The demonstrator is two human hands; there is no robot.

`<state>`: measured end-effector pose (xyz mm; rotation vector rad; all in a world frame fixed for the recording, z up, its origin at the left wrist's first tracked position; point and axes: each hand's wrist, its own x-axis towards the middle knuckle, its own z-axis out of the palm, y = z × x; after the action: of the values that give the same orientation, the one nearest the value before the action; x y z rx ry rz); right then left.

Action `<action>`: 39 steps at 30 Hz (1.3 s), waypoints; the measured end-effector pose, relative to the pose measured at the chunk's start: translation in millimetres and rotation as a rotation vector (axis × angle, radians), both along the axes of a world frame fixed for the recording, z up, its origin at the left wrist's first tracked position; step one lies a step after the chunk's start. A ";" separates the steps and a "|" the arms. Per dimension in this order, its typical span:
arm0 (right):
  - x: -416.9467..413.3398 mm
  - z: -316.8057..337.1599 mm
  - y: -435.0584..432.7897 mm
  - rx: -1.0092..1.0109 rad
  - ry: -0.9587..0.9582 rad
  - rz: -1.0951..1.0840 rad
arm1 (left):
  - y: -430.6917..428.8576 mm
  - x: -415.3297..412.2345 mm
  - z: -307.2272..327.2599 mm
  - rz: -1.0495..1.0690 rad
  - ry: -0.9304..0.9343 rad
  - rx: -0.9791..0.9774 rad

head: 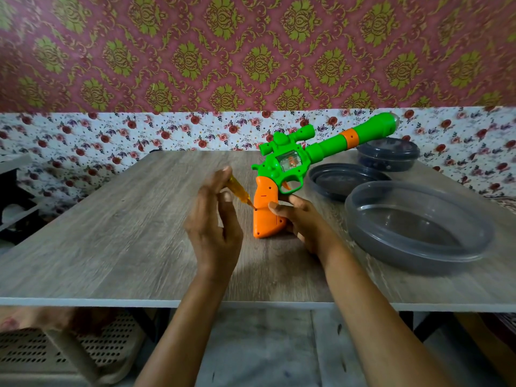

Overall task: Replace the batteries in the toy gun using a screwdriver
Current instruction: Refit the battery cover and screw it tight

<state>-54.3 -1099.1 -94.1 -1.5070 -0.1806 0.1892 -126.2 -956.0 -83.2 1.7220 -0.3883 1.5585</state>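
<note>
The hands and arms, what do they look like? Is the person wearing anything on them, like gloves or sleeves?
Both are bare. The left hand and right hand have no gloves, and no rings, watch or bracelet show. Both forearms are uncovered all the way to the bottom of the picture, so no sleeves are visible. The fingernails look short and plain.

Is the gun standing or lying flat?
Standing: toy gun rests on its orange grip butt on the table, barrel angled up, steadied by the right hand.
</note>
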 end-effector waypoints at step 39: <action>-1.1 0.9 0.7 -0.004 0.001 0.016 | -0.1 2.8 -1.3 -0.041 -0.018 -0.029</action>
<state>-55.5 -1098.4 -93.1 -1.5095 -0.1911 0.2031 -123.4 -956.0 -84.5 1.6692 -0.4062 1.5434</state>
